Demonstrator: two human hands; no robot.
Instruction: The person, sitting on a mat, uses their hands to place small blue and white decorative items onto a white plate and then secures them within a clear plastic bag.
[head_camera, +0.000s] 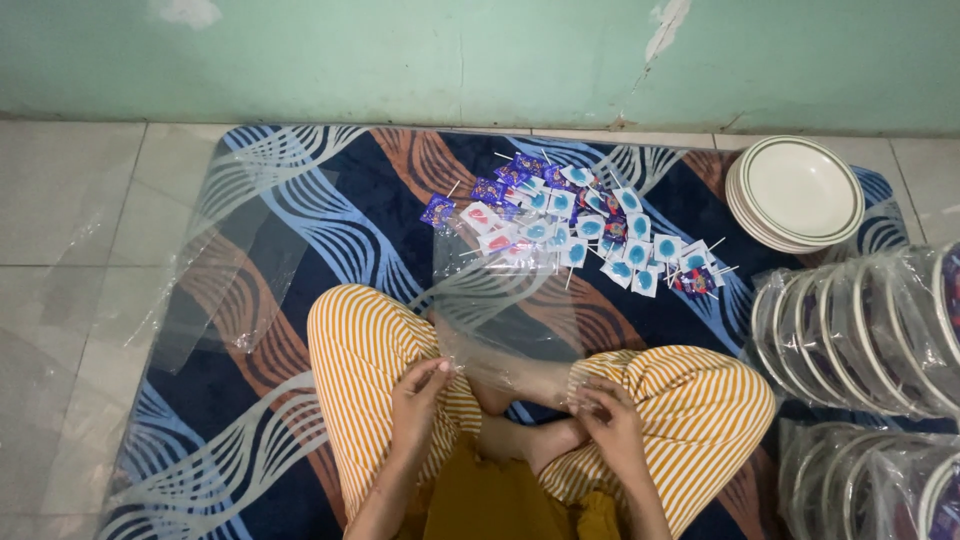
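Observation:
I sit cross-legged in orange-striped trousers on a patterned rug (300, 210). My left hand (420, 392) pinches one edge of a clear plastic bag (505, 330) that stretches across my lap. My right hand (605, 412) grips the bag's other edge near my right knee. Ahead of my knees lies a heap of small wrapped lollipops (580, 232), blue, white and purple, with thin white sticks.
A stack of white plates (797, 192) with dark rims sits at the rug's far right corner. Rows of plates wrapped in clear plastic (860, 335) stand at the right edge. Loose clear plastic sheets (215, 270) lie on the rug's left. A green wall runs behind.

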